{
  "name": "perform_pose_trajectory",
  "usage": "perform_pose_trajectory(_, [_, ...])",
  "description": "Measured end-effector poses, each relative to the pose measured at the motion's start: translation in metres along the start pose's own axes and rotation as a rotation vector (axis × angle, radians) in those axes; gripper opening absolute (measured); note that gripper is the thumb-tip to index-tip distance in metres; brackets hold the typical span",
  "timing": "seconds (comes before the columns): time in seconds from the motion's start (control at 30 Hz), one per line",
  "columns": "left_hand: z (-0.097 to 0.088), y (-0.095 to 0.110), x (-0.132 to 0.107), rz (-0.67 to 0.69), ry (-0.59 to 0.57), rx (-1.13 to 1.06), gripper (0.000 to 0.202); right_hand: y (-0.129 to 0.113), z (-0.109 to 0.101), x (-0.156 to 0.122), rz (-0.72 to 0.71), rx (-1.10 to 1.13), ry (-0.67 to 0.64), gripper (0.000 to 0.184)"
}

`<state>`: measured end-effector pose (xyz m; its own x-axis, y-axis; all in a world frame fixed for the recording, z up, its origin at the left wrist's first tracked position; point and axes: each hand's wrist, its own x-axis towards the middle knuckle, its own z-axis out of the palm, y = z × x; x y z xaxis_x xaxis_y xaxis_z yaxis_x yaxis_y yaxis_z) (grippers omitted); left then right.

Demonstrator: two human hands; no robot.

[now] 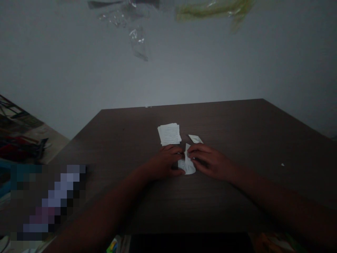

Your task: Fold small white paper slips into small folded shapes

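A small printed sheet of paper (189, 168) lies on the table between my hands, with one part raised in a fold. My left hand (167, 163) rests at its left side, fingers spread and thumb apart, touching the paper's edge. My right hand (212, 161) closes thumb and fingertips on the raised part from the right. Just beyond my left fingers sits a loose stack of printed paper slips (170, 134). A folded piece of paper (195, 139) lies beyond my right fingertips. The dim light hides the fine print.
The dark wooden table (237, 130) meets a pale wall (210, 70) at the back. A tiny white scrap (282, 164) lies on the right. Clear plastic (138, 40) and yellow tape (210, 11) hang on the wall. A pixelated patch (54, 196) covers something at the left.
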<state>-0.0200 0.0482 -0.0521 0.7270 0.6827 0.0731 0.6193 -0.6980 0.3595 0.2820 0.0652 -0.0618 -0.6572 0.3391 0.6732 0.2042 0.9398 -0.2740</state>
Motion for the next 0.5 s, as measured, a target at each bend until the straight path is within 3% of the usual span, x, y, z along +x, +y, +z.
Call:
perform_pose_trajectory(0.23, [-0.009,0.008,0.001,-0.146,0.008,0.023,0.053,0.001,0.002,0.000,-0.009,0.019,-0.037,0.018])
perform_pose_trajectory(0.5, [-0.010,0.003,-0.001,-0.119,0.036,0.004,0.047,0.006,0.002,-0.002,0.005,-0.042,-0.067,0.013])
